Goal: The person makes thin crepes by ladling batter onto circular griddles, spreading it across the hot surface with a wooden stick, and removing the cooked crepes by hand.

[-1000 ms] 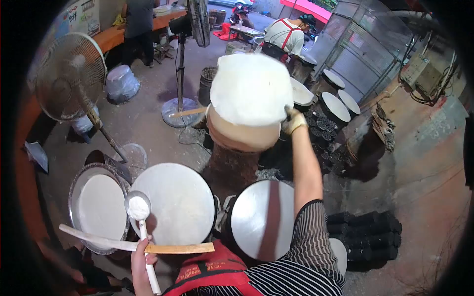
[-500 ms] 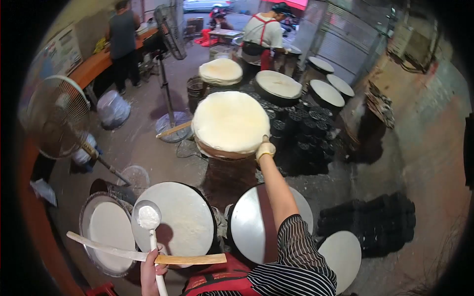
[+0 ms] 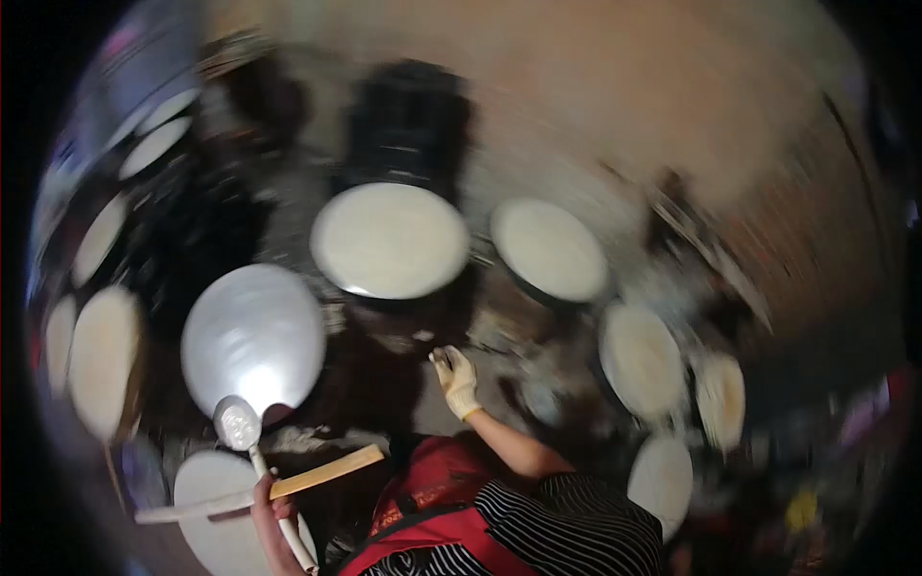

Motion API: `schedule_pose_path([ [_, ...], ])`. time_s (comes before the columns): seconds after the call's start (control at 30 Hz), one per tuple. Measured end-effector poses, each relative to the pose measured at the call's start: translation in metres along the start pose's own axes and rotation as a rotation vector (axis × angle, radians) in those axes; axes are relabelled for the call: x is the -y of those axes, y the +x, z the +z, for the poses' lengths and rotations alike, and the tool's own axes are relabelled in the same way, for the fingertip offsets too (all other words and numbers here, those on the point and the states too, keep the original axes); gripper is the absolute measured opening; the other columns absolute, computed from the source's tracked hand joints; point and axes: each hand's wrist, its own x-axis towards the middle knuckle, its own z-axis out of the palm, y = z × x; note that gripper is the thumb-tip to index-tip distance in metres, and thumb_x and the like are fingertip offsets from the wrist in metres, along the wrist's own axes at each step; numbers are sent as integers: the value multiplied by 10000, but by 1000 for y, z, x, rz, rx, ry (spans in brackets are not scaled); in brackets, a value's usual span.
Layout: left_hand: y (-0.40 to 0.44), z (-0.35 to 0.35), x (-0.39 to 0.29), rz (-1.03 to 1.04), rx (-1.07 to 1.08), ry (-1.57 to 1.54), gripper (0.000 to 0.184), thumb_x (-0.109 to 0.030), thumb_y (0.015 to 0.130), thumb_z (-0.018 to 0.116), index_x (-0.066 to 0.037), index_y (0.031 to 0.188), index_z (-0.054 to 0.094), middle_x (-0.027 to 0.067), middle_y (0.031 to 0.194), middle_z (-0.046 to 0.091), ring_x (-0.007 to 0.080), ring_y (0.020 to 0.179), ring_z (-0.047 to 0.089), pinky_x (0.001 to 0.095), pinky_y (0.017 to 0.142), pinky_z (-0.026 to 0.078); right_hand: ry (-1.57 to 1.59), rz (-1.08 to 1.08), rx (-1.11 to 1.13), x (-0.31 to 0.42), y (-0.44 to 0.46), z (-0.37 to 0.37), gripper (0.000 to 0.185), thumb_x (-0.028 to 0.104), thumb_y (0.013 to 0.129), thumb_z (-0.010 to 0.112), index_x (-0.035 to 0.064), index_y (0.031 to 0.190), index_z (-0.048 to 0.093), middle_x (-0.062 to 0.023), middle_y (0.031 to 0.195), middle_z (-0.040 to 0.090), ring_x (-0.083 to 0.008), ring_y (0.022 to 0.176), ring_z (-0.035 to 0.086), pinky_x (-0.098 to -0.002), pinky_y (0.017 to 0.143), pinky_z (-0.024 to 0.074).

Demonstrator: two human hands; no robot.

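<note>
Ladle [image 3: 257,463]: held out over the silver griddle's [image 3: 252,336] near edge.
Wooden strip [image 3: 331,468]: crossed with the ladle, nearer the body than the griddle.
Left hand [image 3: 268,501]: closed around both.
Gloved right hand [image 3: 457,380]: half open, nothing seen gripped, right of the griddle.

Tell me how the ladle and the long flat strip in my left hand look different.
The ladle has a rounded bowl at one end, while the strip has none. The ladle shows a silvery bowl on a pale handle, while the strip is whitish at its left end and yellowish tan at its right. The ladle points forward, away from your body; the strip runs crosswise. Both are held in your left hand.
</note>
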Motion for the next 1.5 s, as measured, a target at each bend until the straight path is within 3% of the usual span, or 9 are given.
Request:
schedule_pose_path([
  [0.3, -105, 81, -31, -514, 285, 278, 328, -261, 1015, 440, 24, 1100, 577, -18, 518, 363, 58, 389, 327, 176, 326, 264, -1256, -280, -543, 195, -199, -329, 361, 333, 726, 709, 88, 970, 604, -129, 889, 614, -353, 850, 598, -443, 744, 486],
  [0.33, -84, 117, 71, -434, 298, 378, 318, -269, 1006, 465, 12, 1094, 584, -21, 519, 377, 60, 382, 331, 174, 329, 284, -1165, -201, -501, 68, -140, -374, 351, 330, 717, 717, 93, 948, 600, -130, 915, 617, -339, 877, 597, -435, 761, 489],
  [0.63, -134, 219, 233, -507, 286, 422, 273, -262, 998, 473, -35, 1104, 582, -45, 535, 445, 31, 387, 415, 171, 308, 324, -1324, 72, -398, 10, -34, -466, 406, 349, 680, 742, 108, 978, 608, -116, 982, 619, -267, 1002, 576, -397, 876, 460],
  [0.9, -161, 258, 344, -497, 284, 294, 311, -182, 984, 500, 63, 1173, 525, 70, 737, 554, 71, 472, 410, 172, 358, 374, -637, 98, -509, 86, -1, -718, 369, 217, 746, 766, -4, 1013, 639, -86, 785, 685, -212, 540, 577, -355, 468, 453],
  [0.97, -159, 270, 362, -588, 254, 224, 313, -183, 987, 493, 69, 1170, 526, 75, 748, 566, 73, 473, 416, 176, 363, 380, 394, 71, -290, 110, -30, -854, 304, 242, 897, 607, 0, 1080, 616, -94, 859, 661, -185, 674, 567, -336, 597, 462],
  [1.03, -166, 286, 378, -636, 283, 264, 315, -186, 989, 486, 75, 1160, 534, 80, 754, 577, 73, 479, 430, 180, 380, 396, 522, 46, -252, 149, -76, -947, 343, 259, 915, 572, -8, 1126, 621, -131, 921, 658, -225, 828, 620, -354, 751, 496],
  [1.17, -201, 340, 414, -827, 221, 199, 335, -229, 978, 508, 64, 1130, 565, 58, 645, 532, 76, 461, 431, 190, 389, 407, 137, 77, -1212, 116, -118, -1058, 399, 244, 854, 667, -52, 1117, 627, -130, 1033, 659, -254, 938, 622, -356, 839, 486],
  [1.37, -216, 370, 446, -883, 234, 239, 308, -202, 979, 495, 61, 1120, 571, 77, 660, 567, 82, 442, 426, 193, 386, 407, 788, 258, -1329, -60, -199, -1118, 426, 290, 830, 699, 86, 1192, 607, -71, 1040, 656, -222, 857, 625, -384, 782, 525],
  [1.5, -233, 368, 456, -826, 176, 175, 309, -195, 978, 490, 76, 1111, 557, 88, 679, 536, 98, 476, 442, 187, 406, 412, -1261, 921, -781, -145, -227, -1088, 386, 313, 912, 579, 129, 1249, 616, -53, 1231, 637, -169, 1125, 607, -310, 877, 507],
])
